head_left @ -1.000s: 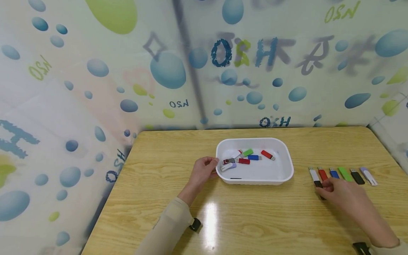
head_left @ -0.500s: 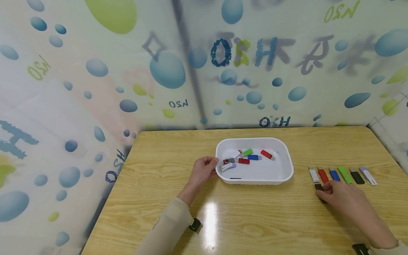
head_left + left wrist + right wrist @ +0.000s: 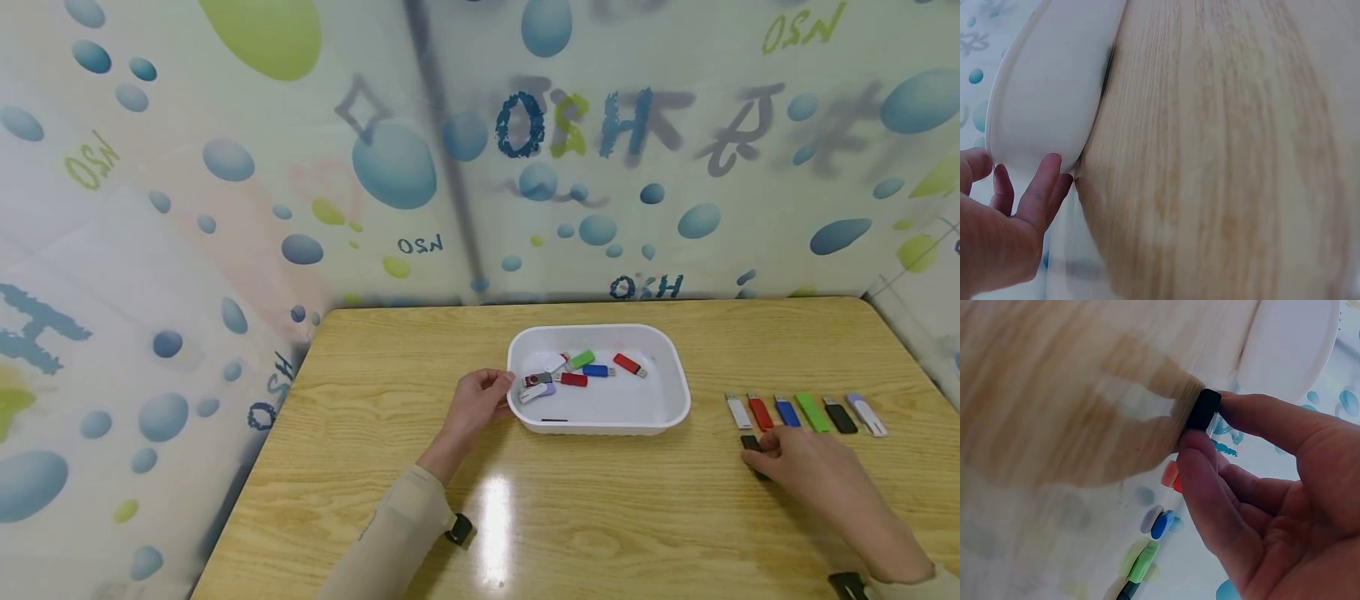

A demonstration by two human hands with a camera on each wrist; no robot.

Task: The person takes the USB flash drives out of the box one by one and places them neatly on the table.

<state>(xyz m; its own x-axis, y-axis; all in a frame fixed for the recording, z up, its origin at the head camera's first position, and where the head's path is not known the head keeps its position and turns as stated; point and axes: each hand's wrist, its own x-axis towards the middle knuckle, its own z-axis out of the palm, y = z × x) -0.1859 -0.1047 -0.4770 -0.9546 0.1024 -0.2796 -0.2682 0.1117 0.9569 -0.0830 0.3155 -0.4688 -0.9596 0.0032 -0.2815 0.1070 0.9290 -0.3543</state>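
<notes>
Between thumb and finger, my right hand (image 3: 813,467) pinches a black USB stick (image 3: 752,455) down at the table. In the right wrist view the black stick (image 3: 1204,409) shows end-on between the fingertips. It sits just in front of a white USB stick (image 3: 738,412), first in a row with a red stick (image 3: 761,412), a blue stick (image 3: 787,411), a green stick (image 3: 813,412), a black stick (image 3: 841,416) and a lilac-and-white stick (image 3: 867,415). My left hand (image 3: 476,402) grips the left end of a white plastic tray (image 3: 600,423); its fingers (image 3: 1044,181) lie along the tray's outer wall.
Inside the tray lie several more USB sticks, among them a green one (image 3: 582,359), a blue one (image 3: 597,371) and a red one (image 3: 629,364). The wooden table (image 3: 360,367) ends at a patterned curtain (image 3: 480,167) behind it and on the left.
The black stick in my right hand has moved slightly toward me, from against the white stick to just in front of it. My left hand and the tray have stayed put.
</notes>
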